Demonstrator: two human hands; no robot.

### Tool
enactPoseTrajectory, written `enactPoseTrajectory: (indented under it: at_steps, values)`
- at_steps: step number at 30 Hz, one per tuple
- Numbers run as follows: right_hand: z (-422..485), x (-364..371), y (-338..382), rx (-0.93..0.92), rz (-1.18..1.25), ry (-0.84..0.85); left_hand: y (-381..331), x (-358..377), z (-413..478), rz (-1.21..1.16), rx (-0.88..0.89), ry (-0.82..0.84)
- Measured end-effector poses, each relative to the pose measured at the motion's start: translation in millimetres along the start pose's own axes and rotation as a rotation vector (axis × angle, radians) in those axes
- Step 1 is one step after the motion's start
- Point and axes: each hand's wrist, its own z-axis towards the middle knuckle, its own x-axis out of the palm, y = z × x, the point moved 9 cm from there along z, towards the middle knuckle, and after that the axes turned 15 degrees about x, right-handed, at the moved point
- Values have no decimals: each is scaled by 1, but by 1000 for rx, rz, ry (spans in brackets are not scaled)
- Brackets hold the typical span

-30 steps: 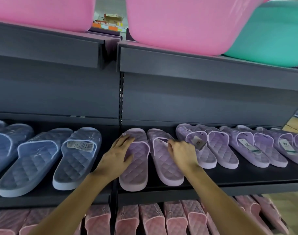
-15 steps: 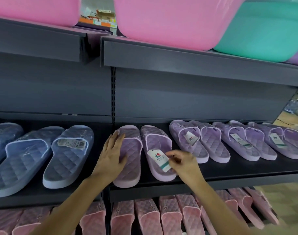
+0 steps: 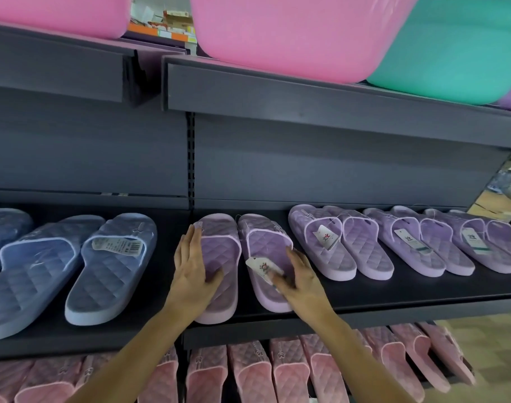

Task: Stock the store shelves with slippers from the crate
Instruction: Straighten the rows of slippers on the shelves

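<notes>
A pair of purple quilted slippers lies on the dark middle shelf (image 3: 394, 298). My left hand (image 3: 191, 274) rests flat, fingers spread, on the left slipper (image 3: 219, 257) of the pair. My right hand (image 3: 299, 277) lies on the right slipper (image 3: 266, 245), fingers loosely around its white tag (image 3: 260, 266). More purple pairs (image 3: 364, 251) line the shelf to the right. The crate is out of view.
Blue slippers (image 3: 103, 269) fill the shelf to the left. Pink slippers (image 3: 277, 370) stand on the shelf below. Pink tubs (image 3: 292, 33) and a teal tub (image 3: 458, 53) sit on the shelf above, overhanging its edge. Floor shows at the lower right.
My right hand pulled the white tag out of the right slipper's strap and slid down toward the heel. My left hand stayed on the left slipper, flattening slightly.
</notes>
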Motion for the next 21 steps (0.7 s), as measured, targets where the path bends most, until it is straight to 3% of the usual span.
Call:
enactPoseTrajectory:
  at_steps: [6, 21]
  values:
    - [13, 11, -4, 39, -124, -30, 0, 3, 1, -32, -24, -29]
    - [49, 13, 9, 17, -88, -137, 11, 26, 43, 71, -84, -40]
